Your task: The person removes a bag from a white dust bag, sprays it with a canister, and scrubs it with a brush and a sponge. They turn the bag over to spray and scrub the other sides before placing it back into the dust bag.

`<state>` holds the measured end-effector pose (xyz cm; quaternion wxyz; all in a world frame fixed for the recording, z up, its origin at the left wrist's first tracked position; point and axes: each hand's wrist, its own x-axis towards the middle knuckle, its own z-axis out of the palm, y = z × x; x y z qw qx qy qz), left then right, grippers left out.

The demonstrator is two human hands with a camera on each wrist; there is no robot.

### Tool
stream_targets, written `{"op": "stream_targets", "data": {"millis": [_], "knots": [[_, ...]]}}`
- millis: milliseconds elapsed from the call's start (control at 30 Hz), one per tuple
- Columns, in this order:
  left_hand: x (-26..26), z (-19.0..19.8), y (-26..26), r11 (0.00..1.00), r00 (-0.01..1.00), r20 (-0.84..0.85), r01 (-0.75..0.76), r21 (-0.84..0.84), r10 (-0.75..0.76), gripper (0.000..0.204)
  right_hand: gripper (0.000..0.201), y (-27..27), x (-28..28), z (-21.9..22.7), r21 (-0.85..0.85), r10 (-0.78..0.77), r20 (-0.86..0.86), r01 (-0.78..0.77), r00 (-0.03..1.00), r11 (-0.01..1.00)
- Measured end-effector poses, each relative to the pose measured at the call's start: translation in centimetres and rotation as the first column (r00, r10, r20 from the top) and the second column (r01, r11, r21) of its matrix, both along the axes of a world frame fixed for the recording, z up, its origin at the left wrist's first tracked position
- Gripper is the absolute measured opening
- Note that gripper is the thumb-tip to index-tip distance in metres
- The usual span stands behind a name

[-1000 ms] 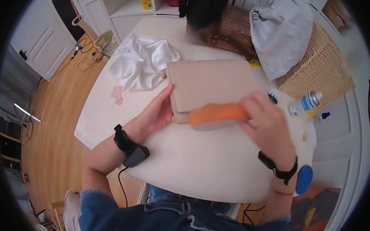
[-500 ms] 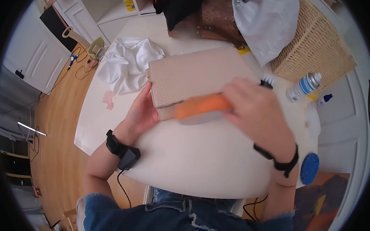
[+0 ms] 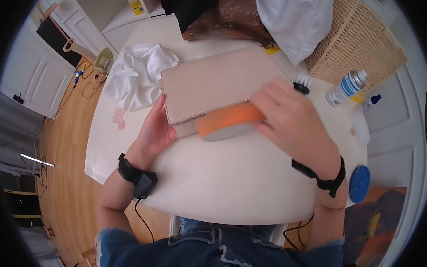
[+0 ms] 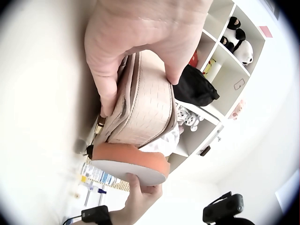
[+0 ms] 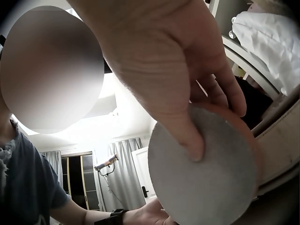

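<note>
A beige handbag (image 3: 216,81) with a crocodile-like pattern sits on the white table, its broad face up. My left hand (image 3: 152,131) grips its left end, thumb on one side and fingers on the other, as the left wrist view shows (image 4: 145,28). In my right hand (image 3: 293,121) is a round orange sponge pad (image 3: 229,119) with a flat grey backing (image 5: 211,173). The thumb presses on that backing, and the fingers curl over the far side. The pad's orange side faces the bag's near edge and overlaps it in the head view.
White cloth (image 3: 138,72) lies left of the bag. Behind stand a brown bag (image 3: 233,17), a white drawstring pouch (image 3: 296,22) and a wicker basket (image 3: 356,44). To the right are a small brush (image 3: 302,85), a spray can (image 3: 346,89) and a blue round pad (image 3: 359,184).
The head view has shifted, so the bag appears farther up and left. The bag sits at more of a slant in view. The orange pad, blurred earlier, stays by its near edge.
</note>
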<state>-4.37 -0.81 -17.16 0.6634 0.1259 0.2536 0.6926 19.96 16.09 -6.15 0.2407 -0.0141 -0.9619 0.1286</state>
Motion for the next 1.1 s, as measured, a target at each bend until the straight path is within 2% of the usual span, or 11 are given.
{"op": "stream_targets", "data": {"millis": [100,167,267,400,467,600,667,767,900,967,1100], "knots": [[0.4,0.2,0.0,0.998,0.999,-0.006,-0.05,-0.034,0.05,0.059,0.037,2.2,1.7,1.5,0.086,-0.145,0.005,0.144,0.989,0.986],[0.5,0.1,0.0,0.996,0.997,0.009,-0.079,-0.044,0.079,0.059,0.026,3.2,2.7,2.6,0.165,-0.304,-0.084,0.314,0.949,0.935],[0.4,0.0,0.1,0.998,0.998,0.005,-0.064,0.008,0.064,0.058,0.036,3.3,3.1,3.0,0.16,-0.311,-0.132,0.33,0.941,0.93],[0.5,0.5,0.1,0.997,0.997,-0.036,-0.064,-0.039,0.063,0.058,0.035,1.9,1.5,1.3,0.104,-0.159,-0.162,0.177,0.974,0.979],[0.8,0.6,0.2,0.994,0.994,-0.081,-0.074,-0.081,0.067,0.058,0.034,0.6,0.4,0.2,-0.009,-0.06,-0.026,0.06,0.998,0.998],[0.8,0.6,0.1,0.992,0.992,-0.085,-0.096,-0.077,0.089,0.058,0.034,2.5,1.8,1.3,0.071,-0.178,-0.038,0.18,0.983,0.981],[0.8,0.5,0.1,0.991,0.992,-0.08,-0.108,-0.078,0.102,0.058,0.033,4.0,2.7,1.9,0.151,-0.269,-0.124,0.286,0.955,0.946],[0.5,0.3,0.1,0.996,0.996,-0.026,-0.089,-0.032,0.088,0.058,0.031,4.5,3.1,2.3,0.105,-0.302,-0.125,0.315,0.945,0.943],[0.1,-0.2,-0.1,0.994,0.996,-0.043,-0.086,-0.07,0.083,0.061,0.032,3.2,1.9,1.0,0.068,-0.214,-0.089,0.22,0.973,0.973],[0.0,-0.4,-0.1,0.993,0.996,-0.05,-0.077,-0.084,0.073,0.064,0.034,2.3,1.0,0.1,-0.015,-0.067,-0.031,0.066,0.997,0.998],[0.5,0.3,0.1,0.993,0.995,-0.054,-0.094,-0.077,0.09,0.062,0.036,3.2,1.6,0.4,0.023,-0.118,-0.001,0.118,0.993,0.993]]}}
